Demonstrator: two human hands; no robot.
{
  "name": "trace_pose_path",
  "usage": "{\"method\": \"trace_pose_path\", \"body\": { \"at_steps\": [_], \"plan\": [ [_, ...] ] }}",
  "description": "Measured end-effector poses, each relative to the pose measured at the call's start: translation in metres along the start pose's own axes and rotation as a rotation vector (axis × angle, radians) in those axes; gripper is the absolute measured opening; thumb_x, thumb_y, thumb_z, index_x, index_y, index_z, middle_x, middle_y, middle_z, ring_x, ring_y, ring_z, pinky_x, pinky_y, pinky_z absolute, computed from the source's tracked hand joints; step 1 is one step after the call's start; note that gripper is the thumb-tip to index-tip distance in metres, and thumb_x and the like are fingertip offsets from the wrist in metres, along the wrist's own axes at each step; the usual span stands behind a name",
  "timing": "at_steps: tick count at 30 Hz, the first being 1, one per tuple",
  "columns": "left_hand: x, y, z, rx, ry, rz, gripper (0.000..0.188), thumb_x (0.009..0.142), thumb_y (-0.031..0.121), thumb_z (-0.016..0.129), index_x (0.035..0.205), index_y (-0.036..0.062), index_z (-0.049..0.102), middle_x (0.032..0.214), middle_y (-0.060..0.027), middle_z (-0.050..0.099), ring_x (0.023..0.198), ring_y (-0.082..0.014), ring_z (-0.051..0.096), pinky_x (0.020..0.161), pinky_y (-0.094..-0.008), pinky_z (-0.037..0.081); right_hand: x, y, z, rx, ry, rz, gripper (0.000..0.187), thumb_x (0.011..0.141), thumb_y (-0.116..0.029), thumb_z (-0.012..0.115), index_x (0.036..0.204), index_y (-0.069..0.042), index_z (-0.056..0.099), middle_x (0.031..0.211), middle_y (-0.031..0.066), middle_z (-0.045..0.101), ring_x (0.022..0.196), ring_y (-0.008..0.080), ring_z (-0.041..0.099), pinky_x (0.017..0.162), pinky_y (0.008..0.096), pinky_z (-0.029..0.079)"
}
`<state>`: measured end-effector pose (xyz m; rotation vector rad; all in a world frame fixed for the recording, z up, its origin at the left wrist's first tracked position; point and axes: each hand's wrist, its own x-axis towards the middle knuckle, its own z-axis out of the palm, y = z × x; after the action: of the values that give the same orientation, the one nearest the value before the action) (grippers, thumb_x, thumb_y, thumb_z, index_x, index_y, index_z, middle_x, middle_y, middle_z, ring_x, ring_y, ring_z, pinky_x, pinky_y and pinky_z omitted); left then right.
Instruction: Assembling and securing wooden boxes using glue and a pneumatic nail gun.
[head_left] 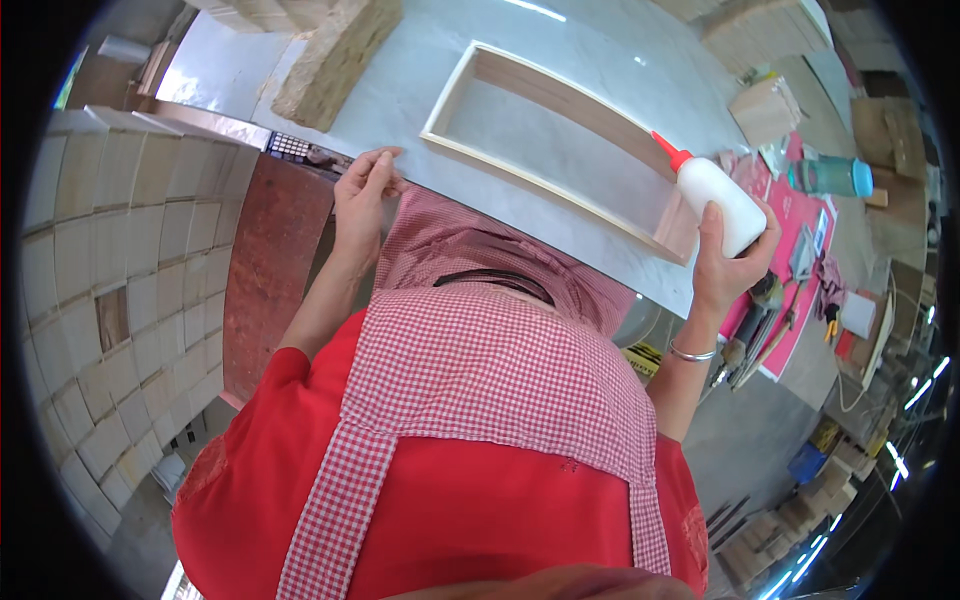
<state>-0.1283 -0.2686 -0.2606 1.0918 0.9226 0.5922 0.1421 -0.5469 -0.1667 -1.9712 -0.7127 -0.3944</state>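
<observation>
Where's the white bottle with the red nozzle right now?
In the head view, the white bottle is right of centre, in the person's right hand, its red nozzle near the right end of the wooden frame.

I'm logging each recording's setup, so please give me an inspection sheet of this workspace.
Surface: pale grey table, glossy, partly bare.
Job's things: open rectangular wooden frame lying on the table; white bottle with red nozzle, held tilted near the frame's right end.
Clutter: brown block, far left; teal container and tools, right.
Hands: right hand grips the bottle; left hand by the table's near edge, nothing visibly held.
Cables: thin cord-like loop, right; type unclear.
Surroundings: stacked pale blocks, left.
</observation>
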Motion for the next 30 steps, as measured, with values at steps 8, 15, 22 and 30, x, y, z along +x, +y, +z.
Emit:
{"method": "trace_pose_path", "body": {
  "at_steps": [8, 15, 22, 30],
  "plan": [
    [0.001, -0.001, 0.003, -0.012, 0.006, 0.003, 0.025, 0.101, 0.02, 0.056, 0.112, 0.0008, 0.066, 0.078, 0.0011, 0.06, 0.072, -0.0065, 0.056, 0.069, -0.0207, 0.043, -0.009, 0.026, -0.044, -0.118, 0.087, 0.037, 0.046, 0.081, -0.012, 0.08, 0.117, 0.001, 0.054, 0.108, 0.0097, 0.059, 0.094, 0.0169, 0.06, 0.072, 0.0289, 0.056],
    [0.003, -0.002, 0.003, 0.031, 0.018, 0.018, 0.025, 0.101, 0.02, 0.056, 0.114, 0.001, 0.066, 0.078, 0.0012, 0.06, 0.071, -0.0067, 0.056, 0.068, -0.0208, 0.044, -0.009, 0.029, -0.06, -0.138, 0.143, 0.069, 0.045, 0.081, -0.014, 0.08, 0.116, 0.0, 0.054, 0.109, 0.0095, 0.059, 0.1, 0.0177, 0.058, 0.083, 0.0315, 0.052],
    [0.003, -0.006, 0.001, 0.024, 0.021, 0.041, 0.024, 0.101, 0.02, 0.057, 0.113, 0.0007, 0.066, 0.079, 0.0012, 0.06, 0.071, -0.0062, 0.055, 0.068, -0.0209, 0.045, -0.017, 0.024, -0.07, -0.098, 0.137, 0.12, 0.046, 0.081, -0.014, 0.081, 0.116, 0.0, 0.055, 0.11, 0.0101, 0.059, 0.099, 0.0177, 0.058, 0.085, 0.032, 0.05],
    [0.004, -0.007, 0.002, 0.023, 0.019, 0.031, 0.025, 0.102, 0.02, 0.056, 0.114, 0.0, 0.065, 0.079, 0.0012, 0.059, 0.071, -0.0064, 0.055, 0.068, -0.0208, 0.045, -0.045, 0.005, -0.095, -0.2, 0.091, 0.115, 0.049, 0.078, -0.013, 0.082, 0.117, 0.0, 0.055, 0.11, 0.01, 0.059, 0.1, 0.0185, 0.058, 0.086, 0.0326, 0.05]
  ]
}}
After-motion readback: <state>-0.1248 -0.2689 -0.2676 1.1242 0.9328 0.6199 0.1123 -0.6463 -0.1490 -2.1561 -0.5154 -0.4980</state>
